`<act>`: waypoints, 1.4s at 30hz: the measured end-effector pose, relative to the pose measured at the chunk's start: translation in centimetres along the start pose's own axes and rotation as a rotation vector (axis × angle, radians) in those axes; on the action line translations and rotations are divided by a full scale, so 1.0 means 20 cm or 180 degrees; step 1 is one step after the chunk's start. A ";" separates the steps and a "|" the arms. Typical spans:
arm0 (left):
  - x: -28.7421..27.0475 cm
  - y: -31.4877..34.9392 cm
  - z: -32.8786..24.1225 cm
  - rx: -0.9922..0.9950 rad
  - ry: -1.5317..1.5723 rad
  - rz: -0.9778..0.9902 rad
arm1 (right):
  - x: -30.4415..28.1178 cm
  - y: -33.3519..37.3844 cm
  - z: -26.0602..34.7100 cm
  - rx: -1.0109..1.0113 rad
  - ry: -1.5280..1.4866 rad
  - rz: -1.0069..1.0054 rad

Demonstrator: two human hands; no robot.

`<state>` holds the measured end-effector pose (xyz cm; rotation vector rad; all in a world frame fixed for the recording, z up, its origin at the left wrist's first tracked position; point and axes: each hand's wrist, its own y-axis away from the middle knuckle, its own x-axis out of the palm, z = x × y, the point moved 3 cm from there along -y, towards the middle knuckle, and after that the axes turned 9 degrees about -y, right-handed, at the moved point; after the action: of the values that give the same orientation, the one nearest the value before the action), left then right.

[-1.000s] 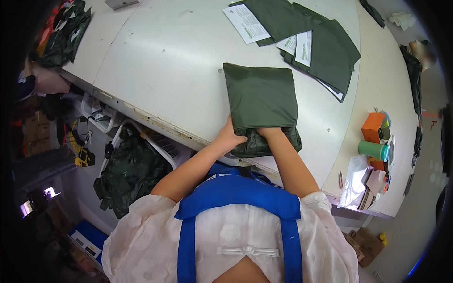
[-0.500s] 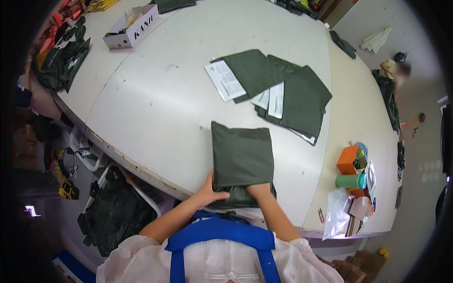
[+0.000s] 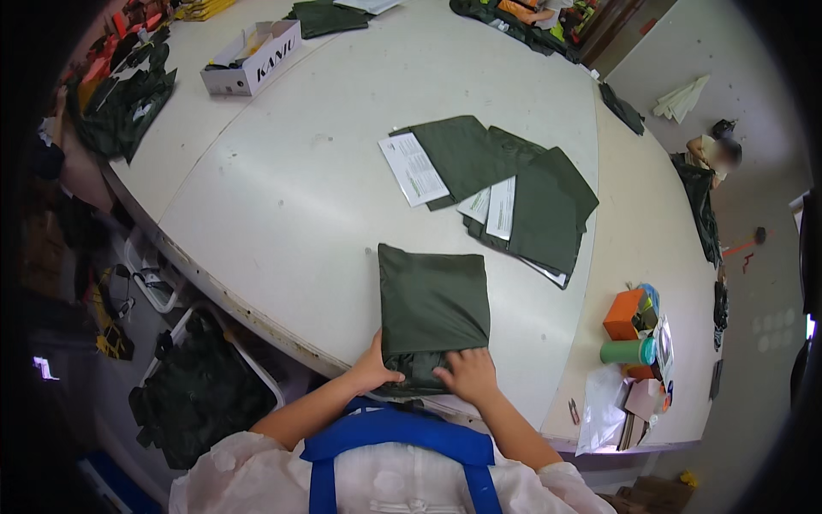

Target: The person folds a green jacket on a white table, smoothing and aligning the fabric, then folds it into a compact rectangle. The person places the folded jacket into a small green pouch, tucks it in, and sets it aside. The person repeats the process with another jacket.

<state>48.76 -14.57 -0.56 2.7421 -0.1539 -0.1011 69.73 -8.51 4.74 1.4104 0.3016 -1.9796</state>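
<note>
A dark green fabric pouch (image 3: 435,295) lies flat before me at the near table edge. Its near end shows a darker, crumpled layer (image 3: 416,372) of shinier green material below the hem. My left hand (image 3: 371,368) grips the pouch's left side near that end, thumb on top and fingers partly hidden beneath. On the near right, my right hand (image 3: 470,375) lies over the hem with bent fingers, its thumb by the crumpled layer. Farther off, several similar green pouches (image 3: 548,210) lie overlapped, with white printed cards (image 3: 414,169) among them.
At right stand a green bottle (image 3: 622,351) and an orange box (image 3: 625,313), with small snips (image 3: 574,411) nearby. A white carton (image 3: 251,64) sits far left. Dark fabric fills a bin (image 3: 205,390) below the table's left edge. Another person (image 3: 717,154) works at far right.
My right hand has come out of the pouch's near end and now rests on top at the hem. The left hand keeps its hold. The view has tilted slightly.
</note>
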 end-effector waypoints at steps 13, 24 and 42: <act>-0.16 0.10 0.08 -0.1165 -0.0247 -0.0064 | 0.14 0.02 -0.40 0.2200 -0.2775 -0.1192; -0.15 -0.29 -0.01 -0.0253 -0.0907 -0.0777 | -0.13 0.22 0.11 0.1257 -0.2881 0.0324; 0.18 0.02 -0.18 0.0708 -0.1542 -0.0522 | -0.19 -0.17 -0.15 0.0878 -0.3839 -0.0345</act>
<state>52.65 -13.92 2.75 2.8923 -0.0733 -0.8406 70.41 -2.83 6.26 0.1343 -0.4621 -2.6278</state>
